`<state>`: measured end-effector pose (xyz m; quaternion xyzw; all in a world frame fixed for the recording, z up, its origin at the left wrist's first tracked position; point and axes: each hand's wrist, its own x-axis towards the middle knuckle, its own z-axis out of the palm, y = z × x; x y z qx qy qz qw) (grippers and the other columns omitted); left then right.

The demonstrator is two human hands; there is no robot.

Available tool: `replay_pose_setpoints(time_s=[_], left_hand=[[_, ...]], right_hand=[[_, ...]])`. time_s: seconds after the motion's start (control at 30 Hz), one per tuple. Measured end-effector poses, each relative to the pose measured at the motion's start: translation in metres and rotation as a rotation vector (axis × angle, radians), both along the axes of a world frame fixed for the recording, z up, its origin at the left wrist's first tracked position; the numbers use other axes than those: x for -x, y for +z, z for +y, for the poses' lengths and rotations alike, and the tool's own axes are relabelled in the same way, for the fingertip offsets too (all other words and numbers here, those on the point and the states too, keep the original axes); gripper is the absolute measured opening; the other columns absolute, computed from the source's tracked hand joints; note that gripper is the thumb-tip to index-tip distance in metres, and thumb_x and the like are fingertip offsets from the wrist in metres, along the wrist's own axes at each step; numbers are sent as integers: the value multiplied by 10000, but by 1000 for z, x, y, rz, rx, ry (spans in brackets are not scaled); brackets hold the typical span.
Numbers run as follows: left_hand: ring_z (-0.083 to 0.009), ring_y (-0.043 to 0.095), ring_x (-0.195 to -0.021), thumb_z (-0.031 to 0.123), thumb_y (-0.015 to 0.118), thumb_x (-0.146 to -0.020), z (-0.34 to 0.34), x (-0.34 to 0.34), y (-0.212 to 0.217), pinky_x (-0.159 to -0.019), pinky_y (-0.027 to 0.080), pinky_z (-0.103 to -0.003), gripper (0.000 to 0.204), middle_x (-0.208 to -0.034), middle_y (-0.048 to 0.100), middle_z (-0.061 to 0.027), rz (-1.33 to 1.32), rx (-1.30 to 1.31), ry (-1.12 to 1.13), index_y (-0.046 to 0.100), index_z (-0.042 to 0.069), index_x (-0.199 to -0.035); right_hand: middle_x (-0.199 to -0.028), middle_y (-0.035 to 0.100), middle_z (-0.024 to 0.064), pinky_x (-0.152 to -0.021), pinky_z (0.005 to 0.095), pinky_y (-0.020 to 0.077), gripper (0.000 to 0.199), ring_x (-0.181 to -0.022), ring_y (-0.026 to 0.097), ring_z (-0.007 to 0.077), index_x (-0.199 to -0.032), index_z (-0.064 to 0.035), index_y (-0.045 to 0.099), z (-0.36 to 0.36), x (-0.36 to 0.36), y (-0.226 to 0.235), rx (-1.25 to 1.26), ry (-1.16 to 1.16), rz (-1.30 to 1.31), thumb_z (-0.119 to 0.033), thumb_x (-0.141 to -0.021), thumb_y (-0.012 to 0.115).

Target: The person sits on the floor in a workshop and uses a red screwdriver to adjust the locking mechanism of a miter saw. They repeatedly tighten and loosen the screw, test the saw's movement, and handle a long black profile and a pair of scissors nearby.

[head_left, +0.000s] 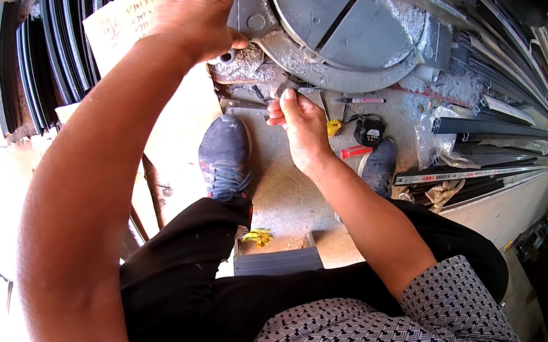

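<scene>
While the left hand (199, 6) presses flat on the saw table (336, 23) to steady it, the right hand (303, 130) pinches a small metal piece (275, 91) at its front edge.

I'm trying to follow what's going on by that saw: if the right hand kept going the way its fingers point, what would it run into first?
The right hand points up and slightly left, so it would probably first meet the shaving-covered edge of the round saw table. It seems to pinch a small metal piece already; depth is hard to judge.
</scene>
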<state>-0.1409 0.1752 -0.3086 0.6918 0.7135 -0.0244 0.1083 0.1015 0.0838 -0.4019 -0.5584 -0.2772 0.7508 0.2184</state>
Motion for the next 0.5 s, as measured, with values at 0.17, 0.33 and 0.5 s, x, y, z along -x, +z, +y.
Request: replay_pose_setpoints(time_s=[0.17,0.33,0.5], left_hand=[[-515,289,-1460,445,937,-640,1,-3,-7,-1265,209,-525,1308,-1503,358,-362,-9,73,35,192,-69,-1583],[-459,301,-1461,271,1009,-584,-4,-5,-23,-1192,406,-497,1304,-1507,351,-234,-66,-164,91,192,138,-1591],[-464,264,-1488,262,1013,-575,-4,-5,-20,-1202,395,-497,1317,-1553,317,-233,-77,-112,121,187,146,-1595]], right_hand=[[-905,712,74,-739,307,585,270,-753,656,142,-1030,-21,663,-4,14,-1,86,-159,48,-288,-1060,632],[-923,713,94,-726,295,593,243,-723,650,139,-1007,-16,637,0,67,8,161,-314,79,-248,-1075,606],[-1001,713,110,-824,304,580,258,-822,641,136,-1053,-35,596,-1,67,11,192,-349,208,-290,-1088,577]])
